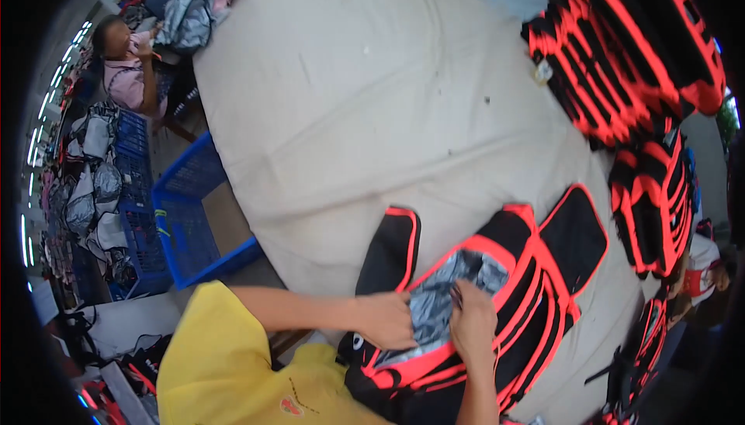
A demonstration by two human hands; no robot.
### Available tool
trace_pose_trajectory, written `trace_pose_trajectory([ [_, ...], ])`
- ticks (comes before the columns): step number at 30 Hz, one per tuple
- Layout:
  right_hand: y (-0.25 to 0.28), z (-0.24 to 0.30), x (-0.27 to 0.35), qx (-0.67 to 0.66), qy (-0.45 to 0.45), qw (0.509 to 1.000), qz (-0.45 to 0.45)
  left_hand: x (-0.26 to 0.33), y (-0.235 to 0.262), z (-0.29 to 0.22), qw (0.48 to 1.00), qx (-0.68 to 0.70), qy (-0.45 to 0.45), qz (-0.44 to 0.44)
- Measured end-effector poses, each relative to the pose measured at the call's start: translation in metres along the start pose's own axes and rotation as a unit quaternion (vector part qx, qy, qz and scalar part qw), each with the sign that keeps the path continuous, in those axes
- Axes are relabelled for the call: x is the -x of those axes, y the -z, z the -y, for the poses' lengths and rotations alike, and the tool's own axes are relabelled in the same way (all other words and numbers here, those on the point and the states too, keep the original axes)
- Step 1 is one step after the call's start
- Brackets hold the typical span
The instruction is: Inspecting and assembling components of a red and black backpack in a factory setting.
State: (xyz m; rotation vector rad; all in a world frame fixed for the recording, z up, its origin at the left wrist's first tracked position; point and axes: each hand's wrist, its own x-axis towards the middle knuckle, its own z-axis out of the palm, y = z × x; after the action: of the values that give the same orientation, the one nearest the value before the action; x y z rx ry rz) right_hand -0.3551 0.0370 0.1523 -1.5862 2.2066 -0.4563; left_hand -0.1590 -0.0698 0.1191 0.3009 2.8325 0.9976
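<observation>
Apart, left hand and right hand work at the bag rim, grips unclear, table spreading beyond.

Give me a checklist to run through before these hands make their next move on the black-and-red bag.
1. Black-and-red bag open: ok, silver lining shows.
2. Left-hand grip at the opening: ok, by its left edge.
3. Right-hand grip closed on the lining: cannot tell, too unclear.
4. Right flap clear of the opening: ok, spread outward.
5. Upper-right bag stack apart from this bag: ok.
6. Blue crate apart from this bag: ok, beside the table's left edge.
</observation>
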Motion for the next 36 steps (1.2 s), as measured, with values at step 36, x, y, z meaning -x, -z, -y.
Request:
trace_pose_trajectory([
  [36,-0.015,0.025,-0.025,0.002,-0.03,0.996,0.079,0.127,-0.147,0.033,0.774,-0.21,0.525,-0.285],
])
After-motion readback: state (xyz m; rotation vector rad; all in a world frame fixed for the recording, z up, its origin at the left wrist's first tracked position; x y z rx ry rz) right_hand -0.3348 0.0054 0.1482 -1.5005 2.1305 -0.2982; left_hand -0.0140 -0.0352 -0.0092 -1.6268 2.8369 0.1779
